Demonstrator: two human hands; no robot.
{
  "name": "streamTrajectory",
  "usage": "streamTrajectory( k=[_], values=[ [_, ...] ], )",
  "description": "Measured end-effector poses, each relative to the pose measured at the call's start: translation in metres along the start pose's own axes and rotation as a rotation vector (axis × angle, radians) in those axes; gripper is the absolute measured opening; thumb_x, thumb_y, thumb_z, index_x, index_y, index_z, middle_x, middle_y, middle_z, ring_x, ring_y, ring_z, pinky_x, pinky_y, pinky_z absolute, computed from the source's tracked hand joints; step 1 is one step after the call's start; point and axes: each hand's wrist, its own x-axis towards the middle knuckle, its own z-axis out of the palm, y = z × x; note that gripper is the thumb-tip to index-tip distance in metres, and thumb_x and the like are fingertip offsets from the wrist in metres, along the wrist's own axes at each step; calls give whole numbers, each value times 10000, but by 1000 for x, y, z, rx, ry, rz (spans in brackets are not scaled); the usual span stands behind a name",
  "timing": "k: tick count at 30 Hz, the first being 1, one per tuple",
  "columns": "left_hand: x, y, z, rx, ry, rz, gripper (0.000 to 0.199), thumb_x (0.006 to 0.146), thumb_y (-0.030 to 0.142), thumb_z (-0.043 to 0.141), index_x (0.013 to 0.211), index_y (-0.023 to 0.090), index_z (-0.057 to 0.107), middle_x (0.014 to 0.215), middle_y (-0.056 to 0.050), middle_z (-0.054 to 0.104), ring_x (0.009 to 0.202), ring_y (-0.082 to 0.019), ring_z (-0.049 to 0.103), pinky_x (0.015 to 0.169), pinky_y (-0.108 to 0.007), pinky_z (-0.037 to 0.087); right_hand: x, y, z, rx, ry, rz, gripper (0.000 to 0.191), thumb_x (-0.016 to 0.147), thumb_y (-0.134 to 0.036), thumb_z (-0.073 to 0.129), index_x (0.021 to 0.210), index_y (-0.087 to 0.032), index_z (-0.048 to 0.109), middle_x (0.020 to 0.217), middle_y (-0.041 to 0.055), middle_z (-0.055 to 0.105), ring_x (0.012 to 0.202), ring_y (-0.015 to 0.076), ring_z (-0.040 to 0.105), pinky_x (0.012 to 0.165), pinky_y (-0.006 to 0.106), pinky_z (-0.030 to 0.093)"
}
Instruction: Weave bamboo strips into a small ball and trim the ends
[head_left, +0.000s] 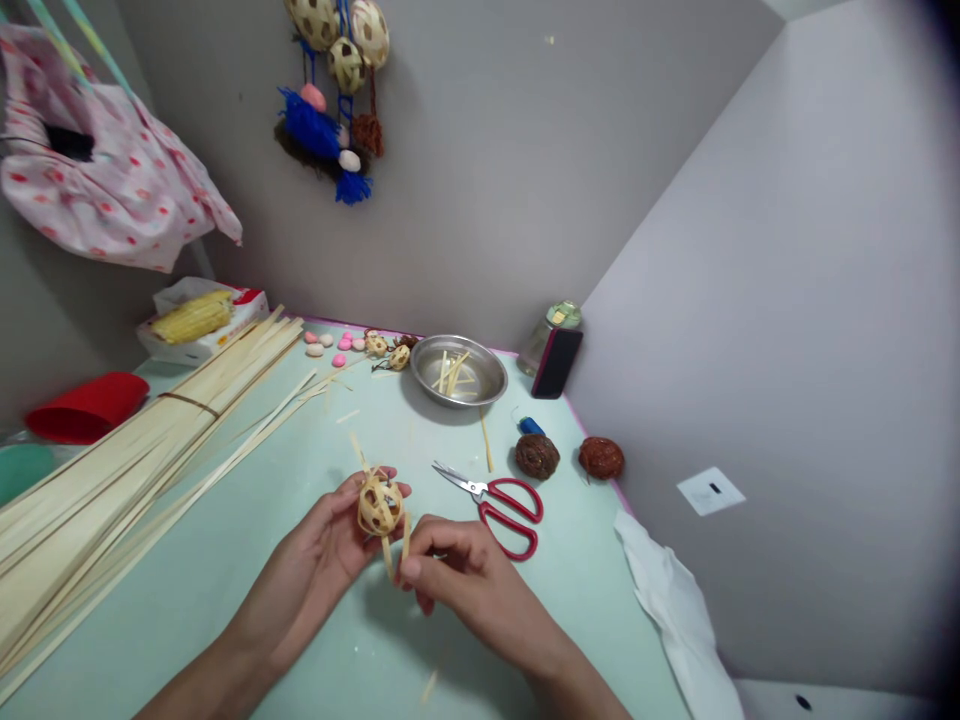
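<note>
A small woven ball (380,506) of pale bamboo strips sits in the fingers of my left hand (330,535), with loose strip ends sticking out above and below. Close by on its right, my right hand (461,570) pinches one loose bamboo strip (406,540) that hangs from the ball between thumb and forefinger. Scissors (487,500) with red handles lie on the table beyond my right hand, blades pointing left.
Long bamboo strips (172,430) fill the table's left. A metal bowl (459,372) holds cut strips. Brown yarn balls (537,456), a blue thread spool (531,426), a phone (557,363) against a jar (536,345), and white cloth (675,610) are along the right. Woven ornaments (346,66) hang above.
</note>
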Motion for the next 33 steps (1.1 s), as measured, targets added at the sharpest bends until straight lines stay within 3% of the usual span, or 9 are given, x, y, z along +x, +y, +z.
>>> streamTrajectory(
  k=[4, 10, 19, 28, 33],
  values=[
    [-1, -2, 1, -1, -32, 13, 247, 960, 186, 480, 1067, 152, 700, 924, -61, 701, 894, -175, 662, 855, -294, 559, 1, 1, 3, 92, 133, -197, 199, 845, -320, 691, 726, -162, 672, 823, 32, 619, 635, 104, 521, 558, 225, 428],
    [-1, -5, 2, 42, -35, 34, 221, 940, 198, 514, 1073, 156, 686, 923, -63, 693, 865, -193, 659, 817, -320, 563, -1, 5, 1, 191, 183, -236, 175, 852, -344, 694, 828, -171, 691, 775, 31, 657, 572, 111, 563, 533, 235, 459],
    [-2, -7, -1, 139, 50, 39, 274, 938, 308, 544, 1167, 205, 653, 1045, -44, 721, 1007, -204, 648, 884, -283, 504, 1, 3, 1, -17, -22, 60, 326, 853, -438, 666, 710, -146, 633, 677, -19, 534, 544, 76, 438, 541, 216, 355],
    [-7, -15, -4, 330, -28, 115, 300, 959, 356, 501, 1217, 250, 610, 1061, -23, 714, 1075, -210, 610, 949, -290, 436, -1, 7, 1, -103, -30, 113, 300, 868, -372, 633, 663, -160, 580, 563, -50, 453, 523, 84, 378, 512, 219, 284],
    [-6, -19, -12, 414, -14, 142, 277, 954, 385, 522, 1189, 272, 615, 1179, -15, 676, 1155, -205, 564, 978, -268, 412, 0, 8, 0, -74, -15, 137, 293, 836, -383, 655, 660, -157, 592, 571, -44, 480, 521, 85, 397, 513, 219, 296]
  ],
)
